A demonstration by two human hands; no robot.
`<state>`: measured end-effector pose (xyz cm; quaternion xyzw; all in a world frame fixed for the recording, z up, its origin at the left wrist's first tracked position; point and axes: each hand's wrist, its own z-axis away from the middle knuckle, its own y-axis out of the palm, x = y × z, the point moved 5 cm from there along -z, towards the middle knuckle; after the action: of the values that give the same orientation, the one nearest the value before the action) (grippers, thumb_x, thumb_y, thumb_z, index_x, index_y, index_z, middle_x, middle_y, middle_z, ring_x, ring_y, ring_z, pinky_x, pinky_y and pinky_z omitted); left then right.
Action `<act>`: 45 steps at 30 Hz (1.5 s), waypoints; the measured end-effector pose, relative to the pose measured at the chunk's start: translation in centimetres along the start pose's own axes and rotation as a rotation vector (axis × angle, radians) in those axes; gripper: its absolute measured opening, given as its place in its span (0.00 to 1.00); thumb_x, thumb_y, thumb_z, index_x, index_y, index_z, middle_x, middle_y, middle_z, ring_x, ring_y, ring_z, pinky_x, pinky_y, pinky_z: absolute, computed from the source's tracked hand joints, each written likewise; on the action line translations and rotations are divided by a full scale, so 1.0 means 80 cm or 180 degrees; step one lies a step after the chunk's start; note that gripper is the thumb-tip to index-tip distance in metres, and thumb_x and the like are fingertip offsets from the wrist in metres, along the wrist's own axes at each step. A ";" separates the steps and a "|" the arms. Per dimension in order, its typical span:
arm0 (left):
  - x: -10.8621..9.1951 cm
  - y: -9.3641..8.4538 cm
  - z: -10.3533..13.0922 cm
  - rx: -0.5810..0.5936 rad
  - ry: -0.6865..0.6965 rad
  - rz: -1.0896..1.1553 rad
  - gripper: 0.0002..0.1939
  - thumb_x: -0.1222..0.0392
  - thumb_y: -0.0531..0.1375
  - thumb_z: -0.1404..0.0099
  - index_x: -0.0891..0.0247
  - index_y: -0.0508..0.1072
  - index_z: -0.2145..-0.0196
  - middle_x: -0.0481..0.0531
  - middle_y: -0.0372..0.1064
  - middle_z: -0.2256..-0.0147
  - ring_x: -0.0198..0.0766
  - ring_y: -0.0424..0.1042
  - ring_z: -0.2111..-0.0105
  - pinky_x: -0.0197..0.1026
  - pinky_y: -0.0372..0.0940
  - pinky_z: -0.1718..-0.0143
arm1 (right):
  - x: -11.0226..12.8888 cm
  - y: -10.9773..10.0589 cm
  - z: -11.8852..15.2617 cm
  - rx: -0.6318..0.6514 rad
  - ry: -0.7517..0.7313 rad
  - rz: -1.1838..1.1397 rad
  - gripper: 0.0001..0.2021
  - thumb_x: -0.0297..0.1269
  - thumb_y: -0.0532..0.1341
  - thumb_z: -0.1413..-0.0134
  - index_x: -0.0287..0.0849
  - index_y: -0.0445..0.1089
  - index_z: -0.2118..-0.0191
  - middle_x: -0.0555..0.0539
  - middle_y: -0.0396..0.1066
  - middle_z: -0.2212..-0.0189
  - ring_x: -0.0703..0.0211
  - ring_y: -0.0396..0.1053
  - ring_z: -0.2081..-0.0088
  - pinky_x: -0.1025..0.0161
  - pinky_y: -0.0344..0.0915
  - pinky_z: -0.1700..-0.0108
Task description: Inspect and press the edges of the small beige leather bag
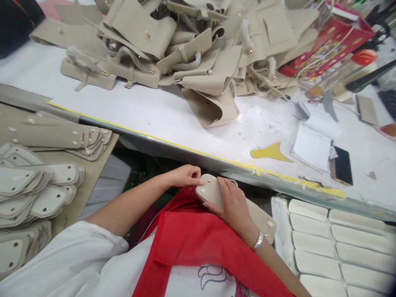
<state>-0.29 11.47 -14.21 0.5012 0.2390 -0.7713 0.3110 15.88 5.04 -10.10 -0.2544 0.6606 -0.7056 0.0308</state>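
Right hand (233,206) clamps the beige panel (214,190) between thumb and fingers; left hand (187,176) pinches its rounded end.

The long desk (148,109) has a white top, with yellow tape (148,133) along its near edge. Across its far side sprawls a heap of beige bag parts (142,31), and to the right of them leans a red patterned bag (335,51). Nearer, on the right, lie a yellow scrap (270,152), a white paper pad (312,146) and a dark phone (342,167). Over on the left, a tan board (93,175) carries overlapping beige strips (52,135) and, nearer, piles of whitish ones (51,202).
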 end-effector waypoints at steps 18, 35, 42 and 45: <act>-0.002 -0.001 0.015 -0.0450 -0.0338 0.0034 0.23 0.39 0.49 0.40 0.64 0.64 0.75 0.46 0.62 0.80 0.32 0.63 0.80 0.36 0.59 0.77 | 0.014 0.011 -0.024 0.0000 0.0063 0.0019 0.39 0.56 0.61 0.54 0.33 0.56 0.42 0.35 0.60 0.45 0.44 0.57 0.46 0.49 0.53 0.46; -0.040 0.043 0.013 -0.0421 -0.1164 -0.3251 0.26 0.33 0.50 0.46 0.61 0.60 0.80 0.48 0.62 0.81 0.38 0.62 0.78 0.37 0.51 0.75 | 0.002 -0.015 0.007 -0.0298 0.0072 -0.0139 0.38 0.59 0.60 0.54 0.33 0.56 0.46 0.38 0.62 0.51 0.49 0.59 0.53 0.54 0.57 0.52; -0.031 0.048 0.011 -0.0597 -0.1370 -0.2609 0.27 0.33 0.53 0.51 0.62 0.57 0.84 0.44 0.52 0.85 0.32 0.53 0.81 0.34 0.49 0.79 | -0.010 -0.017 0.024 -0.0365 -0.0045 -0.0093 0.38 0.59 0.57 0.51 0.28 0.53 0.45 0.33 0.59 0.50 0.48 0.57 0.50 0.53 0.54 0.51; -0.031 0.049 0.010 -0.0594 -0.1388 -0.2380 0.27 0.33 0.55 0.51 0.63 0.59 0.84 0.44 0.52 0.85 0.32 0.52 0.81 0.34 0.49 0.81 | -0.017 -0.015 0.029 -0.0293 -0.0011 -0.0098 0.40 0.59 0.56 0.50 0.26 0.51 0.45 0.31 0.59 0.50 0.47 0.56 0.51 0.52 0.54 0.52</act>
<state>2.80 8.82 -11.82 0.1756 0.4013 -0.8936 0.0977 18.34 3.54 -9.39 -0.2669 0.6884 -0.6744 0.0093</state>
